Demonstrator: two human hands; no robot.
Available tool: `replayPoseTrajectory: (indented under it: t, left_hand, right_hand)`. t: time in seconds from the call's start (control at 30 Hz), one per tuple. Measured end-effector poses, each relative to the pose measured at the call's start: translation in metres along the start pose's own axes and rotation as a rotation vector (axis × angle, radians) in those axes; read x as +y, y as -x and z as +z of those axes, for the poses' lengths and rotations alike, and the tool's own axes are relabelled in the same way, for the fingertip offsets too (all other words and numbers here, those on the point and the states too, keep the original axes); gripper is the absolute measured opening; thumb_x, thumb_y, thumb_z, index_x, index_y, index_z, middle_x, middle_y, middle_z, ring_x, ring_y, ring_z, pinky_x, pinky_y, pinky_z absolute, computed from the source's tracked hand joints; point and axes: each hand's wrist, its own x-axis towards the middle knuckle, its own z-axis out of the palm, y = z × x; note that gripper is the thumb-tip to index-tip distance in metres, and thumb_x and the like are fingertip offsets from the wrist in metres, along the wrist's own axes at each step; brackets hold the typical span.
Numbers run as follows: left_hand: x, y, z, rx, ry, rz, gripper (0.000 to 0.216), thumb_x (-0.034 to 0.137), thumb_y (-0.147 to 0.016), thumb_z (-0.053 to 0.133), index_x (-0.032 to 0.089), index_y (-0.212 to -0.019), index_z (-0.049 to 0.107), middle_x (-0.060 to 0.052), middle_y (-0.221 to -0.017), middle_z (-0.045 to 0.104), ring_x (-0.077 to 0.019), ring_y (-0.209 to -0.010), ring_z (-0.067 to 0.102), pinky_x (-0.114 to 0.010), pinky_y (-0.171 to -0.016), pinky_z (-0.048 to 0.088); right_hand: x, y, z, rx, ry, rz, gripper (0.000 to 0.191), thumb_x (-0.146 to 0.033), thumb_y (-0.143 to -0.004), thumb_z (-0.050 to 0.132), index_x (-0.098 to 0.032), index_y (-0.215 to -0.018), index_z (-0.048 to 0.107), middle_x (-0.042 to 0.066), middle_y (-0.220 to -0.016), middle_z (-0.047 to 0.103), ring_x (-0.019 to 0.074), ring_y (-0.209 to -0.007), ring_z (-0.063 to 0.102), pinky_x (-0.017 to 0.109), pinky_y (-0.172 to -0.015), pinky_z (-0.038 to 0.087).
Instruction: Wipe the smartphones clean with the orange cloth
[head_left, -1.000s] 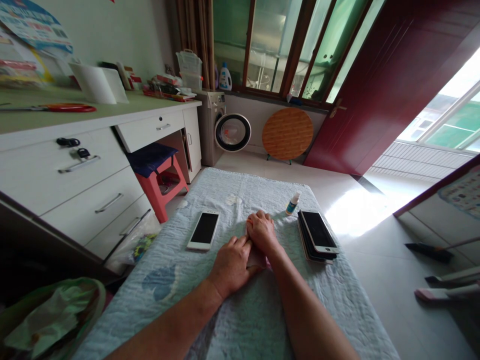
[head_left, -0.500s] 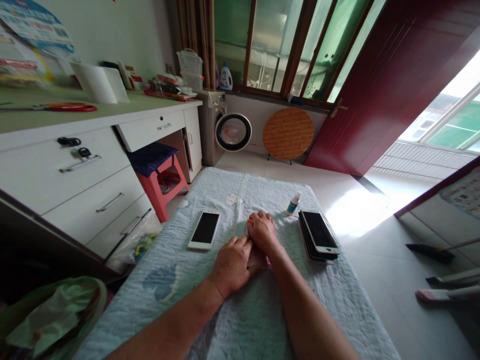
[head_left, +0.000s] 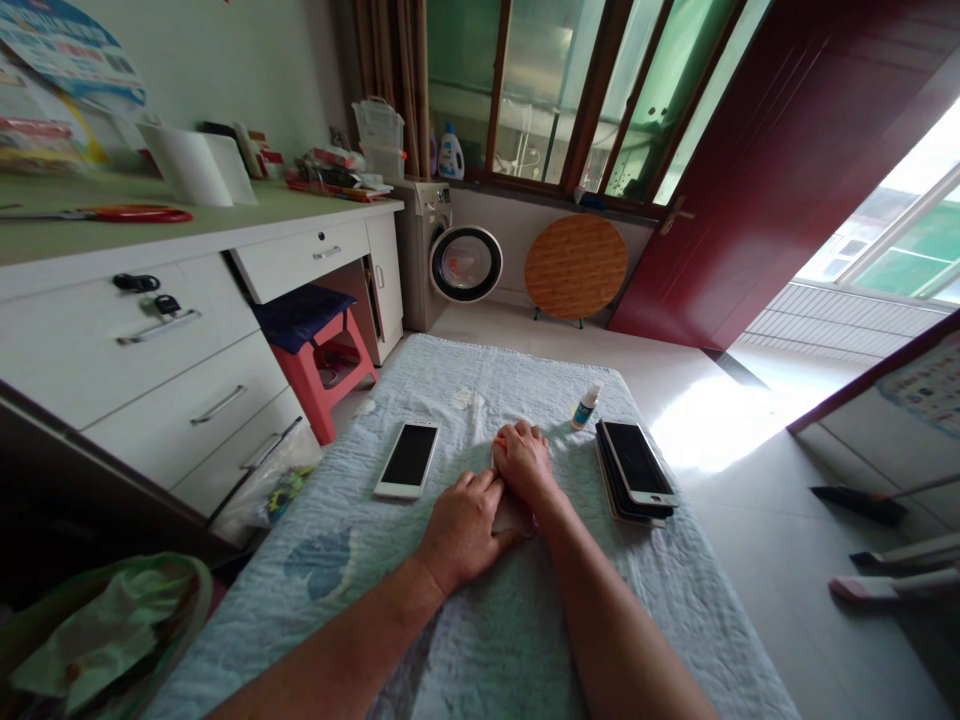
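L hand holds a flat pinkish item mid-cover, thumb along the near edge, fingers bent over its L side. R hand lies over the item's far end, fingers curled down, knuckles up, fingertips hidden; an orange bit shows at its L edge. Can't tell if R hand grips smth or just presses, as it blocks the view. Hands touch or nearly so, L a bit nearer the wearer. Item sits btwn the forearms, mostly covered.

All this is on a lt-blue quilted cover. White smartphone lies face-up L of the hands, dark screen, well apart from the phone stack on the R: white phone on top, dark one(s) under, near the cover's R edge. Small bottle w/ white top stands just beyond the stack, apart from R hand.

Bkgd: white desk on L w/ red-handled scissors and paper roll on top; pink stool w/ navy seat cover partly under it. Washing machine, door ajar, by the desk's far end; round wooden tabletop leans by the wall, next to the maroon door.
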Motion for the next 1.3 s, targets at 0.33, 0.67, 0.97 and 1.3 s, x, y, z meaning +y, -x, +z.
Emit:
replayPoseTrajectory:
  t: [0.33, 0.67, 0.97, 1.3]
  left_hand:
    - [-0.003, 0.000, 0.001, 0.002, -0.010, 0.011, 0.049, 0.052, -0.079, 0.068, 0.020, -0.116, 0.061, -0.009, -0.117, 0.063, -0.0298, -0.106, 0.056, -0.041, -0.097, 0.045]
    - [-0.002, 0.000, 0.000, 0.002, 0.005, 0.028, 0.057, 0.054, -0.080, 0.067, 0.019, -0.124, 0.058, -0.010, -0.122, 0.062, -0.0306, -0.110, 0.056, -0.042, -0.100, 0.044]
    - [-0.002, 0.000, -0.001, -0.011, -0.016, 0.019, 0.051, 0.051, -0.079, 0.069, 0.017, -0.116, 0.062, -0.013, -0.120, 0.063, -0.0322, -0.111, 0.056, -0.042, -0.099, 0.044]
    - [-0.004, -0.002, 0.001, -0.012, -0.016, 0.047, 0.057, 0.052, -0.079, 0.068, 0.017, -0.122, 0.058, -0.011, -0.120, 0.062, -0.0305, -0.108, 0.056, -0.041, -0.099, 0.044]
  right_hand:
    - [0.001, 0.000, 0.002, 0.008, -0.005, 0.001, 0.021, -0.033, -0.095, 0.046, -0.023, -0.102, 0.063, 0.007, -0.107, 0.059, 0.0231, -0.101, 0.050, 0.032, -0.083, 0.036]
    - [0.003, 0.000, -0.004, 0.022, 0.033, 0.036, 0.022, -0.035, -0.093, 0.049, -0.022, -0.098, 0.066, 0.008, -0.105, 0.061, 0.0237, -0.099, 0.052, 0.032, -0.082, 0.036]
    - [0.011, 0.002, -0.005, 0.067, 0.088, 0.125, 0.025, -0.028, -0.093, 0.045, -0.018, -0.093, 0.067, 0.011, -0.101, 0.063, 0.0236, -0.095, 0.055, 0.032, -0.081, 0.036]
    - [0.006, 0.000, 0.002, 0.070, -0.046, 0.010, 0.013, -0.027, -0.092, 0.052, -0.021, -0.094, 0.063, 0.005, -0.103, 0.063, 0.0210, -0.096, 0.051, 0.030, -0.079, 0.033]
